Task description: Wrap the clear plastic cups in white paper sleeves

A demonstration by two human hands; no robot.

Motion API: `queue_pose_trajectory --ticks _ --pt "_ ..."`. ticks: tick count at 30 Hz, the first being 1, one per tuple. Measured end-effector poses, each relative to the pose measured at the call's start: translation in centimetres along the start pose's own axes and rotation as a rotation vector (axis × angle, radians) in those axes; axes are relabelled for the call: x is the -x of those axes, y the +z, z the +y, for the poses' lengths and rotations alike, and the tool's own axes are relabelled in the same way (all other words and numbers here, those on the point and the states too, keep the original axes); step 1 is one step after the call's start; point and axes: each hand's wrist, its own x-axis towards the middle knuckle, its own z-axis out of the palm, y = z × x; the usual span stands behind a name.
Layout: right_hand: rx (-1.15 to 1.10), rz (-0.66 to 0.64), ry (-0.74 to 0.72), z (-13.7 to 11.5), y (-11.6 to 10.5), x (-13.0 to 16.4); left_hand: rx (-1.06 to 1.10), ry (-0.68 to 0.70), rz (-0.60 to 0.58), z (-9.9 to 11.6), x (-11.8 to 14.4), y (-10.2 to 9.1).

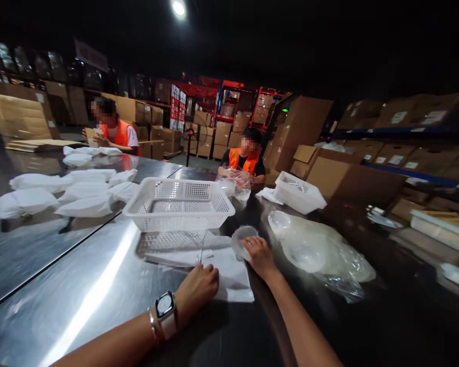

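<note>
The right hand (259,256) curled around a small clear bowl (241,239) on the shiny table (80,300). The left hand (197,289), fingers bent, pressed down on flat white bags (229,275). A white basket (179,204) sat just behind them. A clear bag of bowls (321,252) lay to the right.

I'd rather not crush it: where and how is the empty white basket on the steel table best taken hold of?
Judging by shape, grip the white basket by its flared rim on the two short ends, coming from above. The mesh walls look thin; it stands upright, open side up.
</note>
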Motion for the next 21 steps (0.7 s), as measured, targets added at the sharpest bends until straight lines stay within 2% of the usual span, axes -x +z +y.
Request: queue_pose_trajectory --ticks 4,9,12,16,18,21 --pt "0.023 0.008 0.046 -0.6 0.5 -0.3 -0.001 -0.007 0.019 0.2 0.3 -1.1" --pt "0.051 0.076 0.148 -0.1 0.9 -0.2 0.073 0.174 0.026 0.2 -0.1 0.1" --pt "0.006 0.061 0.121 -0.1 0.6 -0.8 0.093 0.067 0.023 -0.9 -0.7 1.4" --pt "-0.061 -0.123 0.067 -0.4 -0.2 -3.0 0.222 -0.084 0.044 -3.3 -1.0 2.5" --pt "-0.059 -0.181 0.103 -0.3 -0.6 -4.4 0.307 -0.106 0.047 -4.2 -0.9 2.9" --pt "-0.036 -0.186 0.188 -0.1 -0.5 -6.3 0.398 -0.102 0.023 -4.6 -0.7 3.4"
